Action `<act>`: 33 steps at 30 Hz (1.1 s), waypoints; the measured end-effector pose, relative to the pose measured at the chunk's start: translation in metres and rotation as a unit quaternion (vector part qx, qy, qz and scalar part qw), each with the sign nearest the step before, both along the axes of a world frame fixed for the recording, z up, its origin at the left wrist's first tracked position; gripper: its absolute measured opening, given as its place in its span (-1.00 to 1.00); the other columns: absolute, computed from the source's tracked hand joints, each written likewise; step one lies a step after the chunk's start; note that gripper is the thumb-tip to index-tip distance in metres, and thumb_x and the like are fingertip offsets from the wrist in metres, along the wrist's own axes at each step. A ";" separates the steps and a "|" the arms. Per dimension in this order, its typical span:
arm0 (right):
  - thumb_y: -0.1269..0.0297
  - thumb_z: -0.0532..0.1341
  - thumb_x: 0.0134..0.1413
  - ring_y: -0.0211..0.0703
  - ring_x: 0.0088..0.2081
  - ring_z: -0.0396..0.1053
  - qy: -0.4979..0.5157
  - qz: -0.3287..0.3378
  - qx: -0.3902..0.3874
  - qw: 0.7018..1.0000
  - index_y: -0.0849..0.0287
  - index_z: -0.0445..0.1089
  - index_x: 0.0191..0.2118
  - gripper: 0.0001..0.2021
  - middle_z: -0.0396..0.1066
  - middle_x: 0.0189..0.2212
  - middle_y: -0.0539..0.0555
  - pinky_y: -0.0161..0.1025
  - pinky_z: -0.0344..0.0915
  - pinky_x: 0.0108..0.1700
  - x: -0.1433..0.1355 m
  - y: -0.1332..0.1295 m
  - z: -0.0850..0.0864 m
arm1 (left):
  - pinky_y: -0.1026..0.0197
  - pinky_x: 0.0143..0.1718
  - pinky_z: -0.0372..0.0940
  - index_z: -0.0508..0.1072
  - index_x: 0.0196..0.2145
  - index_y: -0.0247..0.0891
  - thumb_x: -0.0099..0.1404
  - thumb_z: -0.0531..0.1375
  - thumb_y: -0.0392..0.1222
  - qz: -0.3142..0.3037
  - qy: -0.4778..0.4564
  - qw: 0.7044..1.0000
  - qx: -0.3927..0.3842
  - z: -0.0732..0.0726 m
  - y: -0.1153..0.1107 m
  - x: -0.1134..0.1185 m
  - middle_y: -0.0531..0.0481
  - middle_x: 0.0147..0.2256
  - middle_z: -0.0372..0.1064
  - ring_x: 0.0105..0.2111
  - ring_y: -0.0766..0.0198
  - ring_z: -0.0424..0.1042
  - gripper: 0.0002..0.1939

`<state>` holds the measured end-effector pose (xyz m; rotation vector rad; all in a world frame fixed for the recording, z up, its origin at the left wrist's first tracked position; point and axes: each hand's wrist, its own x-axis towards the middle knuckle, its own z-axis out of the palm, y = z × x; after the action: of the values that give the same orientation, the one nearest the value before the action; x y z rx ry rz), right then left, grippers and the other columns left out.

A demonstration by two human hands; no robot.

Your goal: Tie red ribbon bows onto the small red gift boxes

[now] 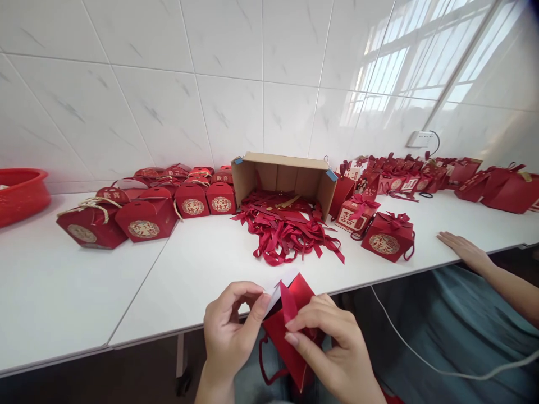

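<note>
A partly open red paper box (283,332) is held over my lap, past the table's front edge, with a dark red cord hanging at its left. My left hand (236,325) pinches a flap at the box's top, its pale inner side showing. Between the thumb and fingertips of my right hand (332,342) is a red ribbon (288,302) that stands up at the box's opening. Beyond the hands, a heap of loose red ribbons (286,230) spills out of a cardboard box (275,161) lying on its side.
Several red gift boxes (147,219) stand left of the cardboard box, and more with bows (387,238) at the right. A red basin (21,196) is at the far left. Another person's hand (465,248) rests on the white table (202,275) at the right.
</note>
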<state>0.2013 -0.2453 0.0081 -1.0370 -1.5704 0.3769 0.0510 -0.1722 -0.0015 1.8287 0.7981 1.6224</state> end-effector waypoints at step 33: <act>0.48 0.18 0.10 -0.22 -0.28 0.39 -0.017 -0.002 -0.027 0.999 0.06 0.37 -0.17 -0.79 0.43 -0.32 0.01 -0.30 0.32 -0.24 0.010 0.001 -0.005 | 0.04 -0.02 0.35 0.47 -0.07 -0.13 0.19 0.16 -0.41 -0.138 0.051 0.987 0.062 -0.005 0.007 -0.008 -0.07 -0.13 0.51 -0.03 0.07 0.44 -0.63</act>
<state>0.2114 -0.2439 0.0034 -1.0930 -1.5952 0.4021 0.0429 -0.1651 -0.0067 2.0208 0.4674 1.4376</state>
